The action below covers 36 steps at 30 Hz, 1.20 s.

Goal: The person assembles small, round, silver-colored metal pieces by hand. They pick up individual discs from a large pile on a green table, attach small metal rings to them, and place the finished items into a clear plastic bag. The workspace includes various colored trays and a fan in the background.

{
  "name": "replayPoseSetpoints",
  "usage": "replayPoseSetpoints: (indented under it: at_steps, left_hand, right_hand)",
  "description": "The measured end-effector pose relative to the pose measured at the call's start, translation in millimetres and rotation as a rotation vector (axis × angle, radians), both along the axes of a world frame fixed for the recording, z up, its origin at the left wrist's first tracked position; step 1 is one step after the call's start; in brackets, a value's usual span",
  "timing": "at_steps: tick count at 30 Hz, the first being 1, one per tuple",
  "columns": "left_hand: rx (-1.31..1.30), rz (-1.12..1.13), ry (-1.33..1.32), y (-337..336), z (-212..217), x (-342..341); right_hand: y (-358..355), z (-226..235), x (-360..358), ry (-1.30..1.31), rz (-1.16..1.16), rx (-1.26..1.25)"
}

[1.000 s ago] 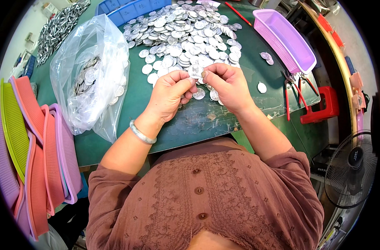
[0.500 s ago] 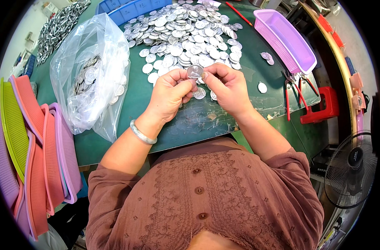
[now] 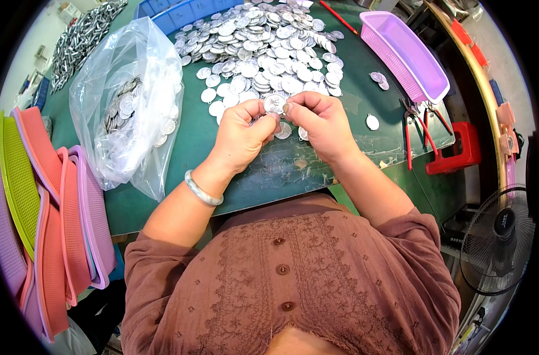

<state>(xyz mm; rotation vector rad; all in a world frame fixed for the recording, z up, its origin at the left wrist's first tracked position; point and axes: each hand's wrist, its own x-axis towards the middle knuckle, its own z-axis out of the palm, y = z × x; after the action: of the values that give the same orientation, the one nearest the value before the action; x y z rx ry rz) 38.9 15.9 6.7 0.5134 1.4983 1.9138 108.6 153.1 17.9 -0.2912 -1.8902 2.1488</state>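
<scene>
Between my two hands, over the near side of the green table [image 3: 245, 204], is a round silver medallion [image 3: 274, 104]. My left hand [image 3: 241, 134] pinches its left edge with thumb and bent fingers. On the opposite edge, my right hand [image 3: 321, 123] grips it between thumb and forefinger. The medallion's face is turned up and catches the light. Just beyond my fingers spreads a large heap of similar silver medallions [image 3: 263, 50]. A few loose ones lie under and beside my hands. To the left, a clear plastic bag [image 3: 154, 65] holds more medallions.
A blue bin [image 3: 192, 16] stands behind the heap, with a pile of small metal parts [image 3: 83, 44] far left. At right are a purple basket [image 3: 399, 53], red-handled pliers [image 3: 409, 142], a red stool [image 3: 461, 151] and a fan [image 3: 500, 236]. Stacked colored baskets [image 3: 56, 236] flank the left side.
The medallion has tilted, so its face looks brighter now than before. Both hands keep their pinch on it and have hardly shifted.
</scene>
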Motion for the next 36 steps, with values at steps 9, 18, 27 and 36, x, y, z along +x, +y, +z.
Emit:
replayPoseSetpoints:
  at_steps: [9,18,27,36]
  left_hand:
    - [-0.007,-0.055,-0.189,-2,7,-2]
    - [0.006,-0.046,-0.277,-4,6,-8]
    - [0.07,-0.041,-0.486,-6,3,-14]
    - [0.088,-0.002,-0.423,-5,2,-13]
  right_hand:
    - [8,5,-5,-0.126,0.097,-0.199]
    - [21,6,-10,-0.198,0.231,-0.274]
    - [18,7,-7,-0.209,0.251,-0.382]
    - [16,4,-7,-0.189,0.226,-0.333]
